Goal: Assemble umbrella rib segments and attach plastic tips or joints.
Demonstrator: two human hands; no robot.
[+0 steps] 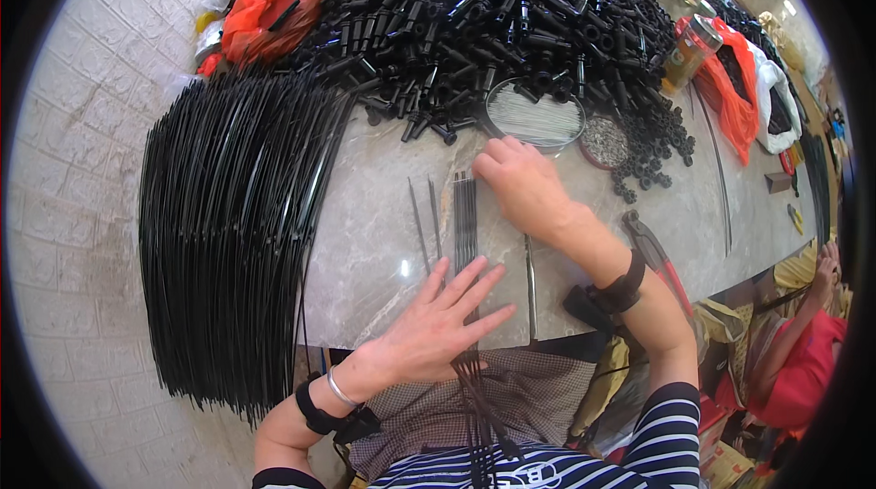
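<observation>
My left hand lies with fingers spread over a narrow row of thin black rods, whose lower ends run back over my lap. Two more thin rods lie slightly apart, to the left of the row. At the row's far end, my right hand is closed with its fingers curled beside the rod tips; anything pinched in them is too small or hidden to tell. Just beyond it stands a round dish of thin silvery pins, with a smaller dish of tiny metal bits to its right.
A thick stack of long black rods covers the left side. Black tubular parts heap up at the back, with small black rings at right. Red-handled pliers, a jar and orange bags lie right. Another person's red sleeve shows.
</observation>
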